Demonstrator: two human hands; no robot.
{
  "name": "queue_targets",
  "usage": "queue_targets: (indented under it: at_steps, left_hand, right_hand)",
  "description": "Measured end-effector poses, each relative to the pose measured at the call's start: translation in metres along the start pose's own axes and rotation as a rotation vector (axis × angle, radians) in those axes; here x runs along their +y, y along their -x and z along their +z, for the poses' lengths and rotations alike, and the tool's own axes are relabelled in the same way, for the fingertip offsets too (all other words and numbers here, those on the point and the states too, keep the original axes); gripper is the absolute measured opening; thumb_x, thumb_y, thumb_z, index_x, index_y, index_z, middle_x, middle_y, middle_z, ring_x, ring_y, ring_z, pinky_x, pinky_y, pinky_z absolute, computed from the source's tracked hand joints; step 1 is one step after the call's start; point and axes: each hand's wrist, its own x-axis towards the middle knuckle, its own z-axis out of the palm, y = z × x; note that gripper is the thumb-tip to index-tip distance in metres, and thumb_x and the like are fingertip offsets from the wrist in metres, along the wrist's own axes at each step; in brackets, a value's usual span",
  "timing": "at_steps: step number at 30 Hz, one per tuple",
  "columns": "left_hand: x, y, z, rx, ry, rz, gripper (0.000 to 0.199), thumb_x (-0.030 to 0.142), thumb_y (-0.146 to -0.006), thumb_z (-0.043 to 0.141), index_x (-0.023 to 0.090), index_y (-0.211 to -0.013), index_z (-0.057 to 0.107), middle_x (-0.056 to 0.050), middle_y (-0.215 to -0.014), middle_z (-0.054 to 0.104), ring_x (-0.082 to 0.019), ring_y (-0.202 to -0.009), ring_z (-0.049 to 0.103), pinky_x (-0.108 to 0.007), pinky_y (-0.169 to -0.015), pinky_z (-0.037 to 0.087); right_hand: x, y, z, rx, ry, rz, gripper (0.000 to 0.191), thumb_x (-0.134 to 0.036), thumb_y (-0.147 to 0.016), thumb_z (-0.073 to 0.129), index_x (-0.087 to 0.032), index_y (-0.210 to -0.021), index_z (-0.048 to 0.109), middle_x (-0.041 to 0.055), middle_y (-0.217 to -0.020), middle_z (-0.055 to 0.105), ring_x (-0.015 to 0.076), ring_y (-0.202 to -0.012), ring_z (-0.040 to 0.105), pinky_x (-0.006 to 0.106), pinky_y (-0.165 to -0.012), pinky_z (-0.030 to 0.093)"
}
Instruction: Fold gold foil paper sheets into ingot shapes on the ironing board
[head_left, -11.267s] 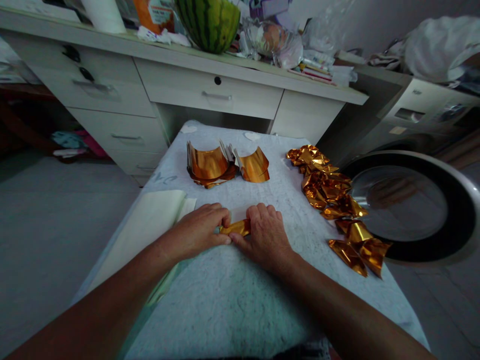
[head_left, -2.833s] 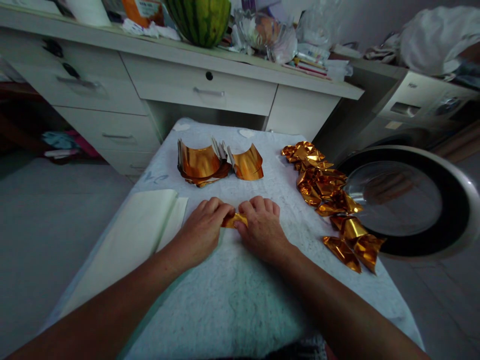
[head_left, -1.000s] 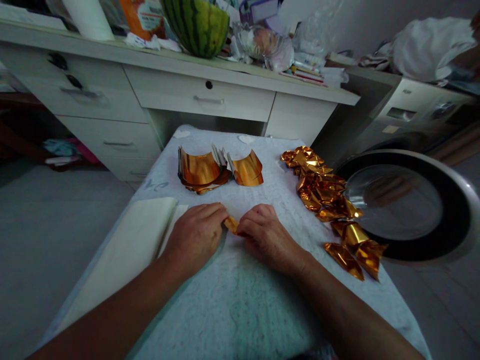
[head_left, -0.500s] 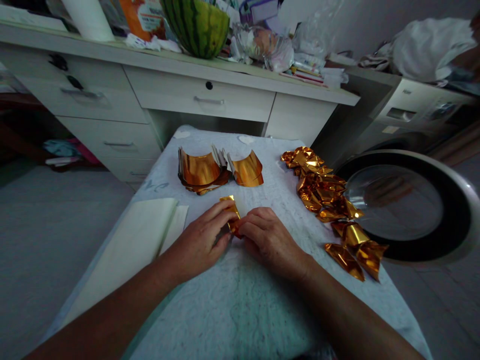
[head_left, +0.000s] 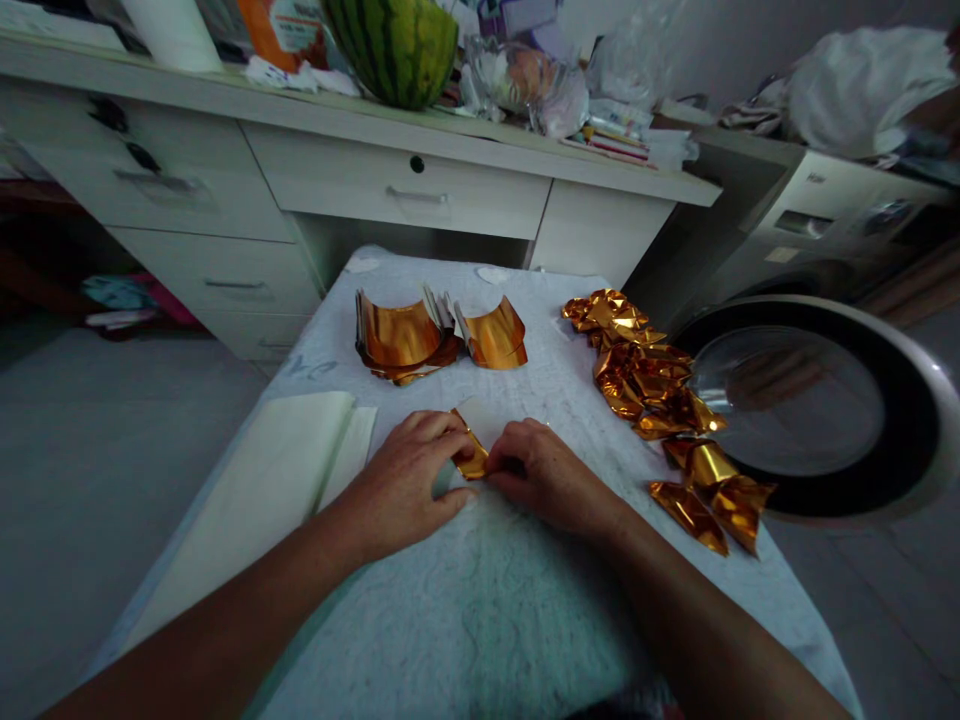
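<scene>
A small piece of gold foil paper lies between my two hands at the middle of the cloth-covered table. My left hand rests on its left side, fingertips over the foil and thumb apart, pointing right. At the foil's lower right corner, my right hand pinches the edge with thumb and fingers. Beyond the hands stand curved stacks of gold sheets, a larger one on the left and a smaller one beside it. Folded gold foil pieces form a row on the right.
Folded white paper lies along the table's left side. Behind the table is a white desk holding a watermelon and plastic bags. A washing machine's open round door is close to the table's right edge.
My left thumb has moved away from the foil and the left fingers have flattened onto it. The foil has turned and shows more of its gold face. My right hand stays at its corner.
</scene>
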Motion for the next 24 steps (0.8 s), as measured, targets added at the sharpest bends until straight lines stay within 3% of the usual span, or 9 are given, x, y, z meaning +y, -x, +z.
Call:
queue_targets:
  at_steps: [3, 7, 12, 24]
  left_hand:
    - [0.002, -0.002, 0.003, 0.018, 0.012, -0.022, 0.024, 0.028, -0.075, 0.074, 0.022, -0.095, 0.065, -0.004, -0.108, 0.061, -0.026, -0.106, 0.051, -0.044, -0.093, 0.042]
    - [0.003, -0.004, 0.007, 0.034, 0.047, -0.042, 0.003, 0.023, -0.082, 0.067, 0.022, -0.084, 0.065, -0.002, -0.101, 0.061, -0.024, -0.102, 0.052, -0.042, -0.090, 0.041]
    - [0.006, -0.006, 0.012, 0.035, 0.038, -0.086, 0.010, 0.021, -0.088, 0.059, 0.020, -0.079, 0.063, -0.003, -0.095, 0.059, -0.023, -0.097, 0.052, -0.041, -0.086, 0.041]
    - [0.006, -0.007, 0.018, 0.087, -0.067, -0.142, 0.010, 0.020, -0.086, 0.062, 0.018, -0.077, 0.063, -0.005, -0.093, 0.057, -0.024, -0.095, 0.051, -0.039, -0.082, 0.043]
  right_hand:
    - [0.001, 0.000, -0.001, -0.006, -0.015, 0.018, 0.004, -0.014, -0.082, 0.068, -0.017, -0.079, 0.068, 0.0010, -0.080, 0.063, 0.0150, -0.080, 0.053, 0.029, -0.078, 0.037]
    - [0.002, 0.000, -0.002, -0.032, -0.038, 0.036, 0.012, -0.014, -0.087, 0.061, -0.018, -0.082, 0.070, 0.0014, -0.082, 0.064, 0.0145, -0.082, 0.053, 0.029, -0.080, 0.036]
    - [-0.001, 0.000, -0.003, -0.025, 0.020, 0.105, 0.012, -0.018, -0.087, 0.061, -0.017, -0.078, 0.068, 0.0014, -0.079, 0.062, 0.0148, -0.080, 0.051, 0.029, -0.077, 0.035]
    - [-0.003, -0.002, 0.000, 0.006, 0.112, 0.167, 0.019, -0.022, -0.088, 0.058, -0.017, -0.072, 0.066, 0.0016, -0.076, 0.061, 0.0141, -0.076, 0.050, 0.029, -0.074, 0.032]
